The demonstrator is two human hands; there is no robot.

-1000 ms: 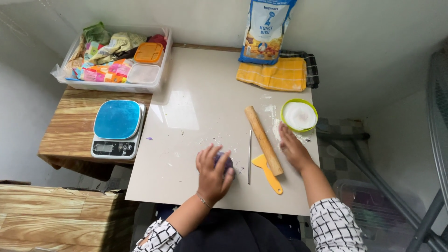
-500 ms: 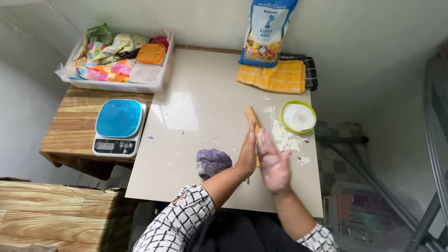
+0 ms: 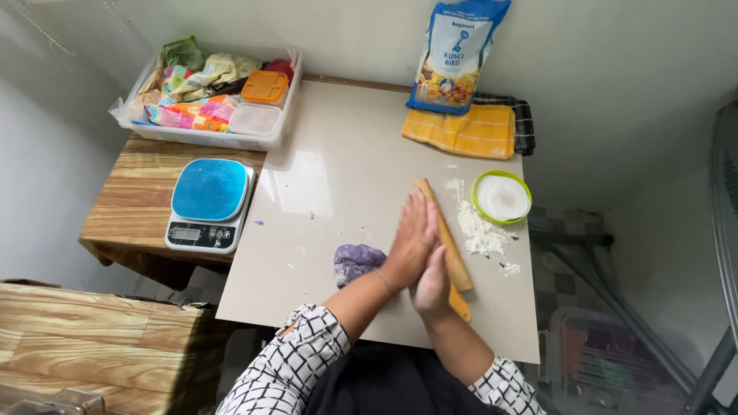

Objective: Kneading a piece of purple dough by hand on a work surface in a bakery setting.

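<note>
- Fingers of the left hand (image 3: 411, 238) and right hand (image 3: 432, 283) lie flat and outstretched, palm pressed to palm above the bench (image 3: 338, 146), gripping nothing.
- Purple dough lump (image 3: 356, 262) rests on the bench just left of the hands, untouched.
- Wooden rolling pin (image 3: 450, 250) lies behind the hands, within easy reach.
- Loose flour (image 3: 478, 230) is scattered to the right, beside a green-rimmed bowl (image 3: 501, 197).
- Blue kitchen scale (image 3: 208, 194) sits far left.

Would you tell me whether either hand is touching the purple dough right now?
No: the left hand and right hand are pressed palm to palm above the table, with the purple dough lying apart beside them.
</note>
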